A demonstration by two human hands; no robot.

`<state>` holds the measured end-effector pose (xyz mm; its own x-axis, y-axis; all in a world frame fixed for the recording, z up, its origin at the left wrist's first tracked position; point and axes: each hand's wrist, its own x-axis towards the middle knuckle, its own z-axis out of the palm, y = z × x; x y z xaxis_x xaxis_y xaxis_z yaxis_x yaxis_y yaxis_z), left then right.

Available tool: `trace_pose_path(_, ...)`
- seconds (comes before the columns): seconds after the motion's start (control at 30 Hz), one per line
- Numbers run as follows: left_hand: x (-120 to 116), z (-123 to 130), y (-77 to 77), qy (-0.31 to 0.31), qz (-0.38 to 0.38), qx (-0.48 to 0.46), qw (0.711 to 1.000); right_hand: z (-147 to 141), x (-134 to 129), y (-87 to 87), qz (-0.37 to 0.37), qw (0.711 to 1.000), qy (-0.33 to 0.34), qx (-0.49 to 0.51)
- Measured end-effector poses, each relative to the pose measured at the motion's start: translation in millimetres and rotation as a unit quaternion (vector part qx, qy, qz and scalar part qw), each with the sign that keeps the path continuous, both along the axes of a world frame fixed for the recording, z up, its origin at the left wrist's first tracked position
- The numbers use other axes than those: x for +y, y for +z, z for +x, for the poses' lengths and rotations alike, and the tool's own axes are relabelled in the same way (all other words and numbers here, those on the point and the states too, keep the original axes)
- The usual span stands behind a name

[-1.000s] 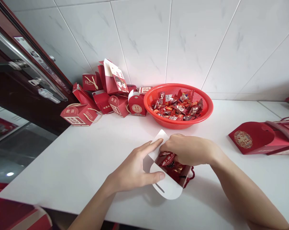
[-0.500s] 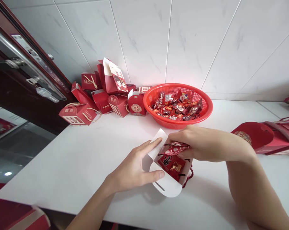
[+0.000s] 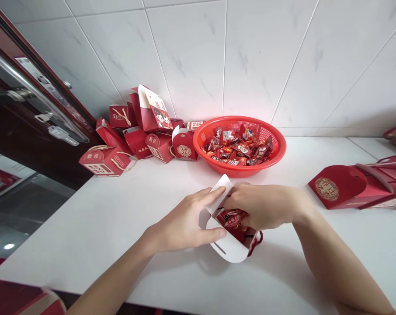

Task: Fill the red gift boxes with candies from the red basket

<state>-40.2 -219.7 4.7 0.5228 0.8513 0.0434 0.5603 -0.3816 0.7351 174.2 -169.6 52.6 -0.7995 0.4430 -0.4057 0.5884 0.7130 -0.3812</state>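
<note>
One box [image 3: 232, 250] sits right below the grip, where the right hand [image 3: 266, 205], drawn back half a second ago, has dipped in again, fingers curled on red packets [image 3: 232, 218], apparently settling them deeper, while the left hand [image 3: 188, 221], fingers spread, bears on its flaps [image 3: 224, 183].

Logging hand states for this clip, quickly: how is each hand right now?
Left hand: open, spread against the white-flapped box.
Right hand: curled at the wrapped candies in the box; whether it grips any cannot be told.
</note>
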Motion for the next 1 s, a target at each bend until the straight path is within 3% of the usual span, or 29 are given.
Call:
trace_pose_path(0.1,3.5,0.4,-0.8,-0.008,-0.007,0.008,1.0,-8.0,6.4,-4.6,-0.017,0.998,0.033,-0.055)
trace_pose_path(0.23,4.6,0.0,-3.5,-0.011,-0.013,0.001,1.0,-15.0,15.0,-10.9,-0.05,0.99,0.022,-0.13)
trace_pose_path(0.43,3.4,0.8,-4.4,-0.02,-0.032,-0.011,0.999,-20.3,18.8,-15.6,-0.077,0.986,0.018,-0.144)
trace_pose_path(0.57,2.3,-1.1,-7.4,-0.017,-0.019,-0.024,0.999,-9.0,18.4,-8.2,-0.067,0.994,0.015,-0.083)
trace_pose_path(0.77,0.9,-1.5,-11.3,-0.023,-0.017,-0.068,0.997,15.6,17.0,13.8,-0.051,0.996,-0.062,0.037)
trace_pose_path(1.0,-0.4,3.3,-13.3,-0.014,-0.022,-0.093,0.995,6.4,18.8,9.9,-0.054,0.993,-0.05,0.096)
